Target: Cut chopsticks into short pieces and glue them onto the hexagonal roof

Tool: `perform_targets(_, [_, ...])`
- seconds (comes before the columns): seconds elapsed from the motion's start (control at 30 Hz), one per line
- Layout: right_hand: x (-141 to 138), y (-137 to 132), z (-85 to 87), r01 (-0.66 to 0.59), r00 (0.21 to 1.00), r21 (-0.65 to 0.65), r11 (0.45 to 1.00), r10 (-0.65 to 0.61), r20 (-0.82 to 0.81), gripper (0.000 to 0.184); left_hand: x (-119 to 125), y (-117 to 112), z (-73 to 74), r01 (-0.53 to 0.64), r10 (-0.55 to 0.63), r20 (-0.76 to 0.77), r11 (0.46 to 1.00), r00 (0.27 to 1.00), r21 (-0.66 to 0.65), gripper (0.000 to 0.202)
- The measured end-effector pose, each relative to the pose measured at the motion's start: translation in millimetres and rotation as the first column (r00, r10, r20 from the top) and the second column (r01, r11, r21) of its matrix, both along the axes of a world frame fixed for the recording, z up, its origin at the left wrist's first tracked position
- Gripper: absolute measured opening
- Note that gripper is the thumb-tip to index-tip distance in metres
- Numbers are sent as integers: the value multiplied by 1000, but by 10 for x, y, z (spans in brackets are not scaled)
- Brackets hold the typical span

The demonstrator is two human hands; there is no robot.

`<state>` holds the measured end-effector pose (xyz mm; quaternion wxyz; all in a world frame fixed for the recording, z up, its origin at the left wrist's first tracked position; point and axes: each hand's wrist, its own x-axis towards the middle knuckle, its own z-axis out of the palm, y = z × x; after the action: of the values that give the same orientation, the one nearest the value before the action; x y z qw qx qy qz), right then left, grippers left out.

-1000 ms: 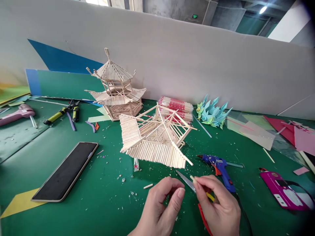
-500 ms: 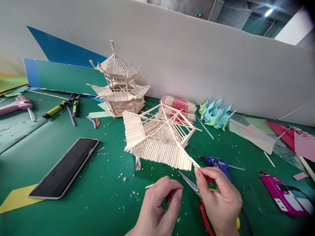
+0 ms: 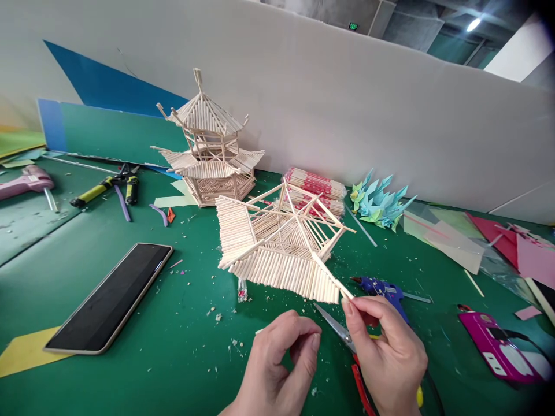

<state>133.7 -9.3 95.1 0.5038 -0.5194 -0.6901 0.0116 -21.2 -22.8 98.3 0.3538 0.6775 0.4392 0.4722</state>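
Observation:
A wooden-stick roof frame (image 3: 277,260) stands in front of me, two of its sides covered with rows of short sticks and the others bare struts. My right hand (image 3: 385,346) pinches the end of a stick at its near right corner between thumb and finger. My left hand (image 3: 281,358) hovers left of it, fingers curled with thumb and forefinger close together; nothing shows between them. A small pale stick end (image 3: 259,331) pokes out behind its knuckles. Scissors (image 3: 336,323) with red handles lie partly under my right hand. Beyond them rests a blue glue gun (image 3: 384,289).
A finished stick pagoda (image 3: 210,144) stands behind, with bundled sticks (image 3: 314,188) and folded blue paper (image 3: 380,199) to its right. On the left lie a phone (image 3: 110,297), pliers (image 3: 108,185) and a pink glue gun (image 3: 28,182). A magenta power strip (image 3: 494,346) lies right.
Hardly anything differs. The view has shifted very slightly; the right hand keeps its pinch on the corner stick and the left hand stays curled beside it.

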Motion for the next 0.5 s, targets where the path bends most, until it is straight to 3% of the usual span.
perform_targets(0.5, [-1, 26, 4, -35, 999, 11, 999, 35, -17, 9, -17, -3, 12, -2, 2, 2, 1000, 1000, -4, 12])
